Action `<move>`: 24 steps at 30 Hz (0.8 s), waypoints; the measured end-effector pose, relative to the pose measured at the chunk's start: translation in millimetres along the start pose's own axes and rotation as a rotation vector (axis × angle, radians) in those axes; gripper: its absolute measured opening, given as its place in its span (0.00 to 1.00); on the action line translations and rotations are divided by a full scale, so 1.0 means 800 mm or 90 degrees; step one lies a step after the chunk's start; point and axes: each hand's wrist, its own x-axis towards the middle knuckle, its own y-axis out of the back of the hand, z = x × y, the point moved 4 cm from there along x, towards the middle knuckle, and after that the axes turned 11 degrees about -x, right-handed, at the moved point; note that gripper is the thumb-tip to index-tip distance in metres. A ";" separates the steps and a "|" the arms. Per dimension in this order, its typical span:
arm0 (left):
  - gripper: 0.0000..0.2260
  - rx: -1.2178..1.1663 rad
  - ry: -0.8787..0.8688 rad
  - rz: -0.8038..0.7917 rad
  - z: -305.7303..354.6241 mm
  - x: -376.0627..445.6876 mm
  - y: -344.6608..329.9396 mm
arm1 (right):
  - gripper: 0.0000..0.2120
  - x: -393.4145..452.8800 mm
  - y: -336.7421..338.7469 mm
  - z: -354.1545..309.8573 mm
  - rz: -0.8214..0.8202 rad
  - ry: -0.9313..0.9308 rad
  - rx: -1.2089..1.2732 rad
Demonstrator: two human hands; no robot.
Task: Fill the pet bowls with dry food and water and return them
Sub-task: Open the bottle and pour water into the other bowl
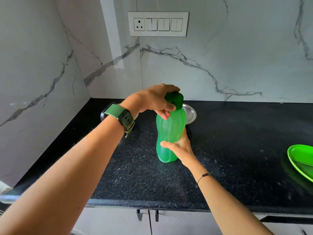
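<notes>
A translucent green water bottle [169,133] stands upright on the black granite counter [135,175]. My right hand [181,146] grips its lower body from the right side. My left hand [155,100], with a green-strapped watch on the wrist, curls over the dark green cap [177,100] at the top. Behind the bottle a steel bowl [190,114] sits on the counter, mostly hidden by the bottle. A sliver of a second steel rim seems to show behind my left wrist.
A bright green plate [301,160] lies at the counter's right edge. Marble walls close in at the back and left, with a switch panel [158,24] on the back wall. Cabinet doors with black handles [139,215] sit under the counter's front edge.
</notes>
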 end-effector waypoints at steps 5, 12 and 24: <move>0.31 0.272 -0.062 0.155 -0.007 0.009 0.008 | 0.42 0.000 -0.002 0.002 0.002 -0.002 -0.001; 0.28 -0.138 -0.191 0.236 -0.037 0.010 -0.032 | 0.42 0.000 -0.006 0.004 0.030 -0.001 0.005; 0.26 -0.342 -0.298 0.304 -0.059 -0.003 -0.015 | 0.37 0.000 -0.009 0.007 0.045 0.007 0.040</move>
